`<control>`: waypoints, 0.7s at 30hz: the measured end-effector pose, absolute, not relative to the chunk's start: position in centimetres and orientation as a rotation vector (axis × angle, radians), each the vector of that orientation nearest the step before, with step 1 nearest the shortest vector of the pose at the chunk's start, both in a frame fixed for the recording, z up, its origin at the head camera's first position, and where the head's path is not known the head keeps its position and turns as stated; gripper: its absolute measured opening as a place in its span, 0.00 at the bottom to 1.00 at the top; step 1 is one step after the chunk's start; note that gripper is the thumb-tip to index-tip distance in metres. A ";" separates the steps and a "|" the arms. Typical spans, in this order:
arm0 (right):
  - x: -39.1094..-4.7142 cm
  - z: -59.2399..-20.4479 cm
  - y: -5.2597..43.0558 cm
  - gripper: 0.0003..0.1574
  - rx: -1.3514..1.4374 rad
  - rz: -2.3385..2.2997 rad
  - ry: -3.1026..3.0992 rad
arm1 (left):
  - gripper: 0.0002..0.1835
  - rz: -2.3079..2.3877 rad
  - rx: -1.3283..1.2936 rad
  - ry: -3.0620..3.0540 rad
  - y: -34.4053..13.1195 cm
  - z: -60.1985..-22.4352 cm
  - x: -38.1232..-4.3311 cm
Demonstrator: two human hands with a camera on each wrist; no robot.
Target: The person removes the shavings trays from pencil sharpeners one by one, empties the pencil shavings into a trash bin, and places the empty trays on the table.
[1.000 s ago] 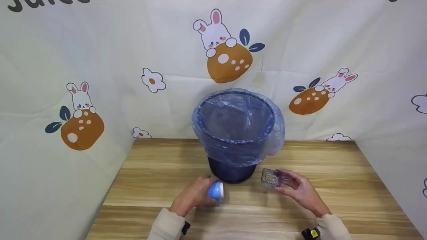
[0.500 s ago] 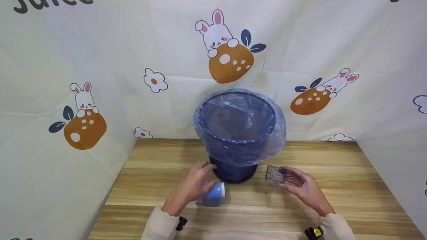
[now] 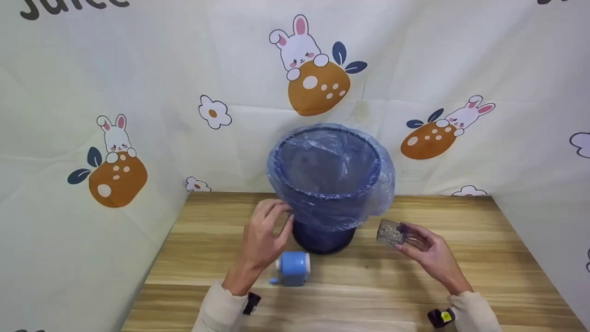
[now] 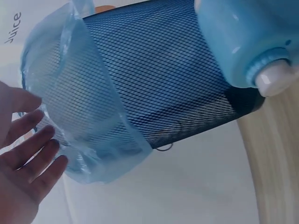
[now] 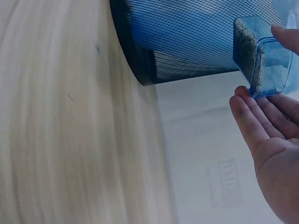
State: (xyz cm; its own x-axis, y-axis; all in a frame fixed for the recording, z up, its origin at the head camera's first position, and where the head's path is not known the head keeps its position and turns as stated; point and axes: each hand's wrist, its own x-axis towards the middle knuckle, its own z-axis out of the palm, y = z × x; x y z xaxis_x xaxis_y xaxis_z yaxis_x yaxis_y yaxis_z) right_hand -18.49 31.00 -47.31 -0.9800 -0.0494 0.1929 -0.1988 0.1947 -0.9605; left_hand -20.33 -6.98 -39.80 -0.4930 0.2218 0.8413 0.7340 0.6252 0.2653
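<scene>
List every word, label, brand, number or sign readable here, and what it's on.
"Juice": on the rabbit-print backdrop, whole in the left wrist view.
Faint boxed lettering, also on the backdrop: too blurred to read.
Dark print fragment, head view's top right: cut off, unreadable.
Yellow patch on the right black wristband: any marking too small to read.
Pencil sharpener, shavings tray: no legible text.

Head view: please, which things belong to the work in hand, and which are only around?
Likely for the job:
see-through box of pale bits, in the right grip
bagged bin
blue crank device

Probably only surroundings:
wooden table
printed wall covering
</scene>
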 end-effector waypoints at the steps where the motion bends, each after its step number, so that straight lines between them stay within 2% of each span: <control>1: -18.5 -47.2 31.1 0.37 0.241 1.901 -2.326 | 0.06 -0.804 -0.745 -2.009 -6.9 -39.5 -20.3; 9: -18.7 -45.6 31.6 0.38 0.231 1.857 -2.310 | 0.10 -0.821 -0.780 -1.881 -5.8 -37.9 -20.8; 21: -19.1 -43.0 32.5 0.37 0.239 1.736 -2.328 | 0.17 -0.742 -0.785 -1.908 -4.4 -37.4 -21.6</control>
State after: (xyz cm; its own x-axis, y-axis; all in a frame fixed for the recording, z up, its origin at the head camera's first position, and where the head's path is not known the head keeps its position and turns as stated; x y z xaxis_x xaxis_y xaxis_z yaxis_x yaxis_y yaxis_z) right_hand -19.05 32.53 -43.02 -0.9610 0.0053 0.2766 -0.2636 0.2861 -0.9212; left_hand -21.64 -4.41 -37.39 -0.3797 0.2185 0.8990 0.7682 0.6158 0.1748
